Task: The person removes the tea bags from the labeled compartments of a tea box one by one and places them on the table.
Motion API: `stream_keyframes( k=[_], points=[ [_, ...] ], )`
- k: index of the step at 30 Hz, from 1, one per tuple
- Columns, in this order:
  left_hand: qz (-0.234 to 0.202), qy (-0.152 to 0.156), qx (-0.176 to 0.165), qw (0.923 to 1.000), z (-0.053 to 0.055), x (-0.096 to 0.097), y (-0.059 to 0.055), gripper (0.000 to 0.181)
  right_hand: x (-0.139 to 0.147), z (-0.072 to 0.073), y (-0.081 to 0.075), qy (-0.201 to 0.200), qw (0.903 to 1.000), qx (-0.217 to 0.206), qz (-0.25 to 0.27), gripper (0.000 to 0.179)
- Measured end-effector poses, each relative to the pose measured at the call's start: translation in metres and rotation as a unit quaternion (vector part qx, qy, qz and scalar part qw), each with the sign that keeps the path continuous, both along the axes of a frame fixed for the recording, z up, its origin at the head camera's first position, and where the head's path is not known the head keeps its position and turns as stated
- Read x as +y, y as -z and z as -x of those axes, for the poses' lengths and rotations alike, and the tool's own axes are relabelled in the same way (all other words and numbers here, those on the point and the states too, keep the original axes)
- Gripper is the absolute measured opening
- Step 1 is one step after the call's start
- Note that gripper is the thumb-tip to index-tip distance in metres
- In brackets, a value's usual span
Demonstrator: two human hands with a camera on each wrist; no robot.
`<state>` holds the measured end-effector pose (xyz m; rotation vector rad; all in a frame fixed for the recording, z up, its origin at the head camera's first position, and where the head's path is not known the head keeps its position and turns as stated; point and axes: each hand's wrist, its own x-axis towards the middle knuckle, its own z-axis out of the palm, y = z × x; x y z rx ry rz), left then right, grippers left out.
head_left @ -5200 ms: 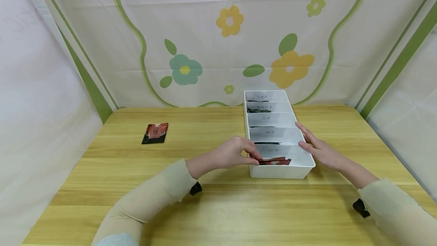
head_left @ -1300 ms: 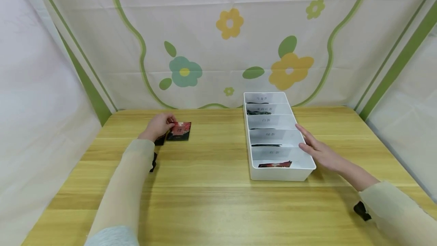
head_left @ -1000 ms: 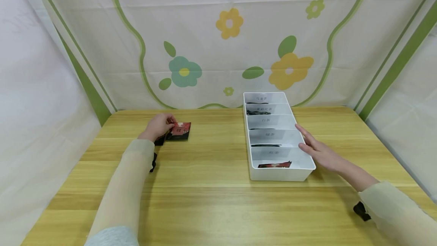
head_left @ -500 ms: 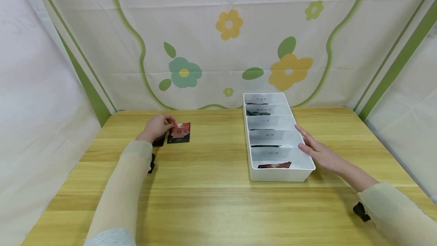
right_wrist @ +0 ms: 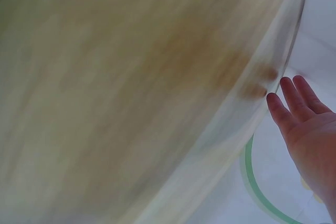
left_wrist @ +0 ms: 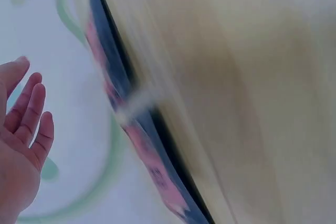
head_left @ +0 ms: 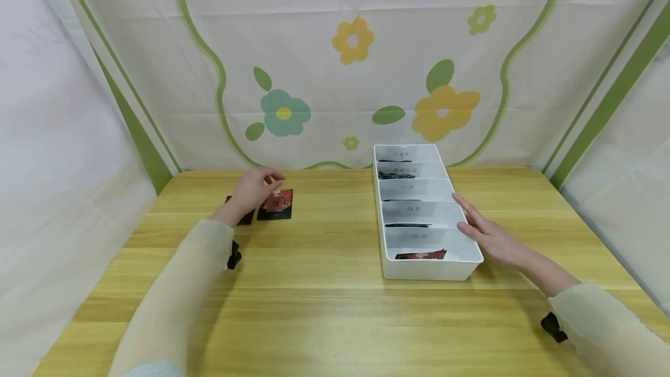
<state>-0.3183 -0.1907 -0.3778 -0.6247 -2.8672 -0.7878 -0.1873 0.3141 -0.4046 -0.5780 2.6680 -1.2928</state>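
Two red-and-black tea sachets lie side by side at the left of the table. The right-hand sachet [head_left: 275, 205] shows its printed face; the left-hand sachet [head_left: 245, 217] is partly covered by my left hand [head_left: 253, 189]. That hand hovers just over them, fingers loosely bent and holding nothing; the left wrist view shows its palm bare. My right hand [head_left: 492, 238] rests its fingertips against the right side of a white divided box [head_left: 433, 270]. In the box's nearest compartment stands a red sachet [head_left: 420, 255].
The box's several compartments bear labels with Chinese characters. Dark sachets [head_left: 408, 225] and a dark green crinkled packet [head_left: 396, 175] stand in the farther ones. A white flowered cloth [head_left: 324, 63] hangs behind the wooden table [head_left: 314, 307], with white cloth at both sides.
A red sachet was carried from the nearest compartment to the table beside the other one. My left hand has just let go of it and lifted away. The right hand stays at the box.
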Motion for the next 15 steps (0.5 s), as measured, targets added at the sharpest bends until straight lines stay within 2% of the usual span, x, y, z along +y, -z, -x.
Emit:
stream_keyframes(
  k=[2,7,12,15],
  points=[
    [-0.023,0.021,0.016,0.9994,-0.008,0.011,-0.002,0.018,0.000,0.000,-0.001,0.002,1.0000,-0.001,-0.001,0.060],
    [-0.076,0.094,0.027,0.9923,-0.030,0.041,-0.003,0.013,-0.001,-0.001,-0.001,0.002,1.0000,-0.002,-0.001,0.060],
    [-0.113,0.164,0.039,0.9792,-0.053,0.072,-0.006,0.009,-0.001,-0.001,-0.002,-0.001,1.0000,-0.004,0.005,0.060],
    [-0.135,0.208,0.050,0.9676,-0.065,0.091,-0.010,0.008,-0.001,-0.001,-0.002,-0.001,1.0000,-0.004,0.003,0.060]
  ],
)
